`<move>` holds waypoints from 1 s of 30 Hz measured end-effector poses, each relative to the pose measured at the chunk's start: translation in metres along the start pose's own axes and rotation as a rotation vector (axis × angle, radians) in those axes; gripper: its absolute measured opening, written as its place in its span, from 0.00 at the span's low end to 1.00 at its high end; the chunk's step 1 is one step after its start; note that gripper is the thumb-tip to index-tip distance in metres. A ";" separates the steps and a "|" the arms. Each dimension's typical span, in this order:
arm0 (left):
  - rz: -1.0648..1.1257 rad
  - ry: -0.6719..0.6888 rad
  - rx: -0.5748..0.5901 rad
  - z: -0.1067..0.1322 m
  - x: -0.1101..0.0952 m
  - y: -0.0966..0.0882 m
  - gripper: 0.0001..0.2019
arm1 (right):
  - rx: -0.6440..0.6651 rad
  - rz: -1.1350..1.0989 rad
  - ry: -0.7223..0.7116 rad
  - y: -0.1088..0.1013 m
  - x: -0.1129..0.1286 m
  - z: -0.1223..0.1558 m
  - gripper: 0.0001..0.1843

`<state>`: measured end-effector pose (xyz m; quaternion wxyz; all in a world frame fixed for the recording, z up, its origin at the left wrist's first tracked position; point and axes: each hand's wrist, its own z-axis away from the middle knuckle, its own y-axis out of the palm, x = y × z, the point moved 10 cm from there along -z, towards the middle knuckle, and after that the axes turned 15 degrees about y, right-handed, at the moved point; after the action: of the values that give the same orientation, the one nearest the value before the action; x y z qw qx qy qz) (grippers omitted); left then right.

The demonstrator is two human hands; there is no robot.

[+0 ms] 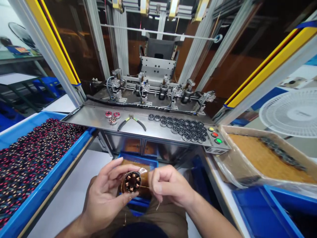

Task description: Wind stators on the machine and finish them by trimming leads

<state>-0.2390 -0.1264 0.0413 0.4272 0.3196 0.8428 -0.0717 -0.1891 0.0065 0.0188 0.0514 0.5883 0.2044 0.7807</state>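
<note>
Between the thumb and fingers of my left hand [106,188] is a motor stator [133,181], a dark ring with copper windings, its open face turned toward me. My right hand [168,185] is pinched on a thin copper wire [145,187] that runs out from the stator's right side. A loose wire end hangs below the right fingers, and another strand dangles under the left thumb. Beyond the hands, pliers [131,122] with black and green handles lie spread on the metal bench. Left of them sit a few red-and-copper wound stators [113,115].
Many dark unwound stators [185,129] stand grouped on the metal bench [99,120], beside a button panel [217,138]. Behind is a winding machine [158,89]. A blue bin [71,145] of wound stators is at left; a lined cardboard box [247,185] and fan [294,112] are at right.
</note>
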 end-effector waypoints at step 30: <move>0.124 -0.249 0.208 0.014 0.032 0.035 0.34 | -0.245 -0.067 0.114 -0.014 -0.022 0.011 0.19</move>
<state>-0.2223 -0.0889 0.0137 0.4967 0.4022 0.7499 -0.1710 -0.1739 0.0152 -0.0039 0.1373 0.5250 0.1296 0.8299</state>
